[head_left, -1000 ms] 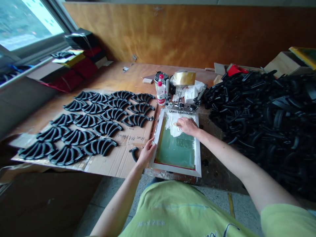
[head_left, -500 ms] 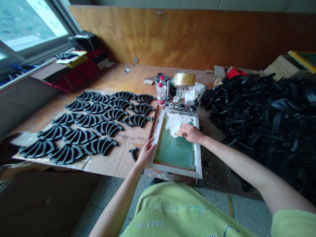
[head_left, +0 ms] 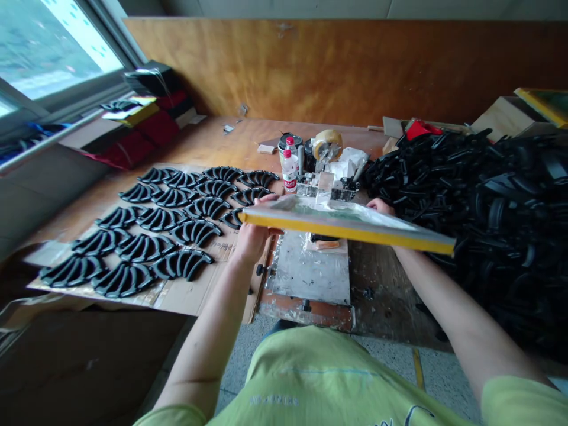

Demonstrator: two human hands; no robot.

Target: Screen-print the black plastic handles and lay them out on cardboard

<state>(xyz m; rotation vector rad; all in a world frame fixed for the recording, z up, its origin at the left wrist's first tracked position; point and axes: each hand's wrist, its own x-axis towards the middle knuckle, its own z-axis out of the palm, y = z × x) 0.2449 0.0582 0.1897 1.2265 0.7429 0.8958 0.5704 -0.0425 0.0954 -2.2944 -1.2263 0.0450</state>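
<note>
Caution: loss of grip by the left hand [head_left: 256,236] could drop the screen frame [head_left: 346,231] onto the metal plate [head_left: 310,278], smearing paste. The frame stands tilted above the plate: yellow front edge, white-smeared green mesh [head_left: 322,210]. Left hand clasps the left side; right hand's [head_left: 381,207] partly hidden grip cannot be determined

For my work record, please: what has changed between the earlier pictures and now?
The frame's near edge has risen, uncovering the metal plate. The right hand has let go of the scraper, now at the frame's far end, and moved to the frame's right side. The left hand stays at the frame's left. The bottles stayed put.
</note>
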